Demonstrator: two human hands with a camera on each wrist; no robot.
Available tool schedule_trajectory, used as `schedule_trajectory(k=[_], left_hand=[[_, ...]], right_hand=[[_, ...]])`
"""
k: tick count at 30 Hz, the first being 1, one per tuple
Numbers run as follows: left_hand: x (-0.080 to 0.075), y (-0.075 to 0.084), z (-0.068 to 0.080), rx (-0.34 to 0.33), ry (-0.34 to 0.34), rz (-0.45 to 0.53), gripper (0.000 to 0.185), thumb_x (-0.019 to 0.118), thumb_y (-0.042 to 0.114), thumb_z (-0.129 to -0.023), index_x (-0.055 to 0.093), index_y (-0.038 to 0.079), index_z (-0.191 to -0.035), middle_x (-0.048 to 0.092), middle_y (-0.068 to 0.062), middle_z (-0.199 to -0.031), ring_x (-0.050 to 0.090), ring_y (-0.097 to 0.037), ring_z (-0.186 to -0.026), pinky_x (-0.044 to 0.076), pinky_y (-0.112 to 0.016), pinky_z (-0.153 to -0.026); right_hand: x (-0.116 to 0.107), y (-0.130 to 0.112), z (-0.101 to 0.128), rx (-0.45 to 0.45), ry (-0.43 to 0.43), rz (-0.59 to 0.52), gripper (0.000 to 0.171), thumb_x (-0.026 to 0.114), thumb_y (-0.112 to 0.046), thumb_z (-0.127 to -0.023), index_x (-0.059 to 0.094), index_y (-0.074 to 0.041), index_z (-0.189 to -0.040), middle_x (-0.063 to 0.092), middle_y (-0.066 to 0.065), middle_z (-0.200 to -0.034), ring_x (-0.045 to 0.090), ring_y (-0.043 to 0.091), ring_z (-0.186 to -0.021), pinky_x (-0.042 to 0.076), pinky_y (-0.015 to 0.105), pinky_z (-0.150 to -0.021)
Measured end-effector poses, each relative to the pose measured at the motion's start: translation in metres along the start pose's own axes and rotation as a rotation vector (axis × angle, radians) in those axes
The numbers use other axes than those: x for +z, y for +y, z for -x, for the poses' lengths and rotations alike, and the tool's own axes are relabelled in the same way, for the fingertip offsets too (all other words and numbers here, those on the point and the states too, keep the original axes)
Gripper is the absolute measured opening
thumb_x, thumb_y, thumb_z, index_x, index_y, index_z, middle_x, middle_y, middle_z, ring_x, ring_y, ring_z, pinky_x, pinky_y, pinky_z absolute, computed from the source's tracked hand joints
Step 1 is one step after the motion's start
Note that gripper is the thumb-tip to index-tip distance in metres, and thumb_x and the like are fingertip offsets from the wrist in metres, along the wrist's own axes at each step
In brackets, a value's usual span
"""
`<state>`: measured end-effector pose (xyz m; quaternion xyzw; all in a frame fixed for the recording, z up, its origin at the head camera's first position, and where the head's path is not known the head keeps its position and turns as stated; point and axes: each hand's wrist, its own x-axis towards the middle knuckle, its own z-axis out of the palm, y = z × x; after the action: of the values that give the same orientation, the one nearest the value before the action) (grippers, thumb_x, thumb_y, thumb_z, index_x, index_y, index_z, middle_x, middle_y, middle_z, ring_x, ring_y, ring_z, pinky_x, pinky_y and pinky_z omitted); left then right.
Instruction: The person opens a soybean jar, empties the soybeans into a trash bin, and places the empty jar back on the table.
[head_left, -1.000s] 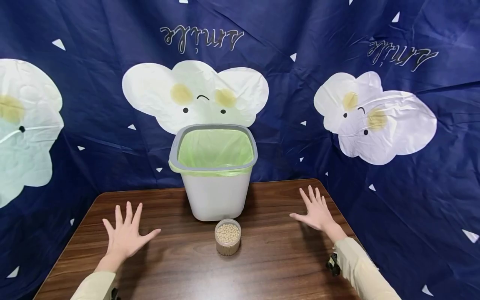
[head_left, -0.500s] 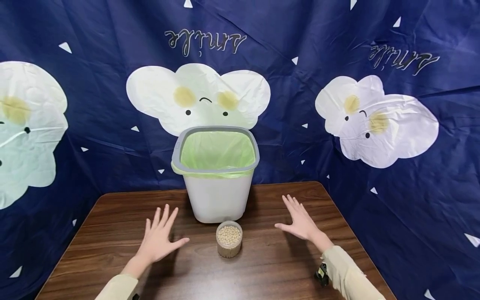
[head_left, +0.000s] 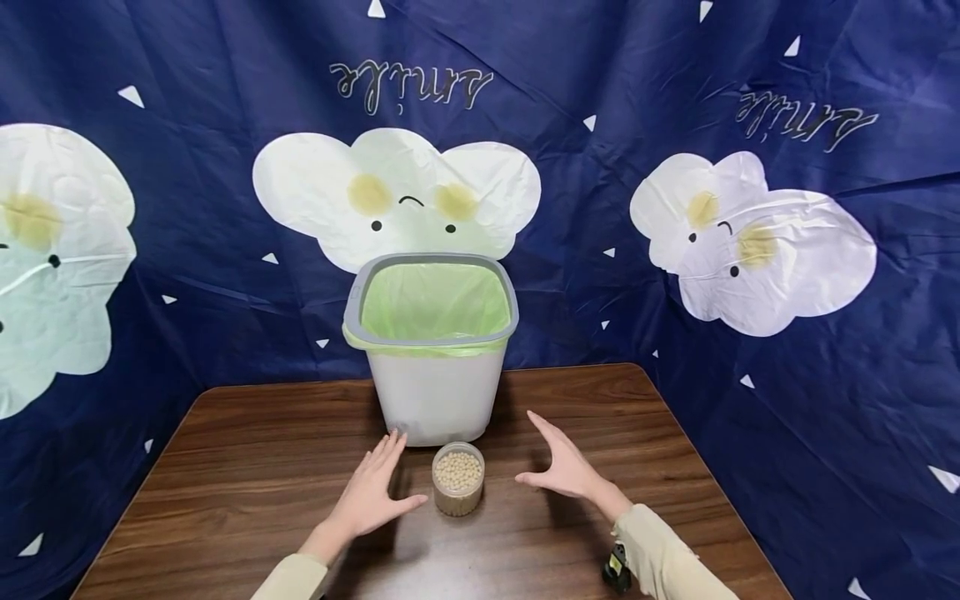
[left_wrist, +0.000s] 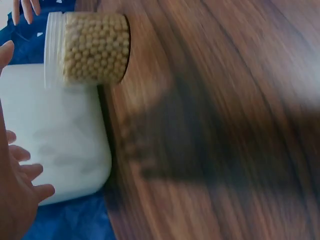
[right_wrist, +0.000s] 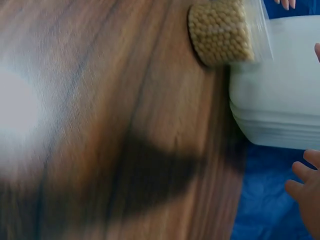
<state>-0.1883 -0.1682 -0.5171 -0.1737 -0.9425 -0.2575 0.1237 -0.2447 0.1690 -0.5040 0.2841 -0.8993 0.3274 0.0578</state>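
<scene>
A clear plastic jar of soybeans [head_left: 457, 478], lidless and upright, stands on the wooden table between the two hands. The left hand [head_left: 369, 493] is just left of the jar, fingers extended and thumb spread toward it. To the jar's right, farther off, the right hand [head_left: 564, 467] has its thumb and fingers spread wide, with nothing in them. Both wrist views show the beans through the jar's side, with the left hand [left_wrist: 17, 185] and the right hand [right_wrist: 307, 195] at the frame edges.
Right behind the jar stands a white trash bin [head_left: 435, 392] with a grey rim and a green liner bag [head_left: 435, 296]. A dark blue curtain [head_left: 585, 317] with cloud prints hangs around the back and sides of the wooden table [head_left: 247, 450].
Both hands have moved inward from the table's sides toward the jar, the left one coming closer. The jar and the bin stay in place; the head view has shifted slightly.
</scene>
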Motion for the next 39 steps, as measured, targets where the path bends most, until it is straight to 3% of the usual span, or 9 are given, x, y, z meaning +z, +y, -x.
schedule_trajectory(k=[4, 8, 13, 19, 25, 32, 39], left_hand=[[0.012, 0.005, -0.005, -0.011, 0.002, 0.09, 0.096, 0.073, 0.05, -0.068, 0.032, 0.0, -0.139, 0.032, -0.021, -0.141, 0.036, -0.038, -0.126, 0.032, -0.053, -0.099], [0.022, 0.008, -0.008, -0.084, -0.002, 0.187, 0.101, 0.076, 0.05, -0.064, 0.029, 0.003, -0.141, 0.034, -0.018, -0.141, 0.041, -0.035, -0.122, 0.037, -0.049, -0.097], [0.033, 0.009, -0.012, -0.143, 0.003, 0.273, 0.104, 0.079, 0.048, -0.06, 0.031, 0.001, -0.14, 0.05, -0.023, -0.126, 0.05, -0.035, -0.114, 0.04, -0.05, -0.093], [0.041, 0.011, -0.015, -0.147, 0.006, 0.346, 0.1, 0.083, 0.042, -0.056, 0.038, 0.0, -0.135, 0.057, -0.023, -0.117, 0.055, -0.034, -0.108, 0.041, -0.05, -0.092], [0.045, 0.011, -0.017, -0.146, 0.0, 0.37, 0.092, 0.085, 0.036, -0.056, 0.045, -0.001, -0.13, 0.056, -0.017, -0.12, 0.054, -0.03, -0.11, 0.042, -0.046, -0.092], [0.049, 0.01, -0.019, -0.127, -0.018, 0.391, 0.083, 0.085, 0.03, -0.056, 0.05, 0.0, -0.124, 0.059, -0.012, -0.116, 0.057, -0.027, -0.106, 0.044, -0.043, -0.089], [0.048, 0.012, -0.025, -0.106, -0.05, 0.458, 0.074, 0.086, 0.025, -0.056, 0.053, 0.0, -0.118, 0.061, -0.013, -0.112, 0.06, -0.028, -0.1, 0.047, -0.044, -0.085]], right_hand=[[0.013, -0.002, 0.001, 0.026, 0.007, -0.057, 0.1, 0.078, -0.046, -0.064, 0.028, -0.01, -0.143, 0.036, 0.014, -0.141, 0.035, 0.031, -0.127, 0.034, 0.049, -0.099], [0.026, -0.004, 0.002, 0.026, 0.008, -0.119, 0.099, 0.08, -0.041, -0.063, 0.029, -0.01, -0.142, 0.043, 0.015, -0.136, 0.04, 0.031, -0.124, 0.036, 0.05, -0.096], [0.041, -0.004, 0.002, 0.012, -0.002, -0.166, 0.098, 0.082, -0.037, -0.063, 0.031, -0.008, -0.141, 0.049, 0.019, -0.129, 0.045, 0.03, -0.12, 0.039, 0.047, -0.095], [0.061, -0.003, 0.001, -0.026, -0.021, -0.27, 0.095, 0.083, -0.026, -0.062, 0.032, 0.001, -0.137, 0.05, 0.025, -0.125, 0.05, 0.035, -0.114, 0.041, 0.047, -0.093], [0.085, -0.009, -0.001, 0.026, -0.05, -0.45, 0.089, 0.082, -0.017, -0.065, 0.032, 0.008, -0.134, 0.049, 0.028, -0.124, 0.049, 0.042, -0.112, 0.038, 0.05, -0.094], [0.106, -0.017, -0.004, 0.047, -0.06, -0.34, 0.082, 0.082, -0.022, -0.064, 0.041, -0.004, -0.132, 0.052, 0.011, -0.128, 0.047, 0.024, -0.118, 0.039, 0.036, -0.098], [0.111, -0.02, -0.007, 0.078, -0.02, -0.382, 0.076, 0.083, -0.014, -0.061, 0.046, -0.004, -0.126, 0.057, 0.008, -0.119, 0.053, 0.021, -0.11, 0.043, 0.031, -0.093]])
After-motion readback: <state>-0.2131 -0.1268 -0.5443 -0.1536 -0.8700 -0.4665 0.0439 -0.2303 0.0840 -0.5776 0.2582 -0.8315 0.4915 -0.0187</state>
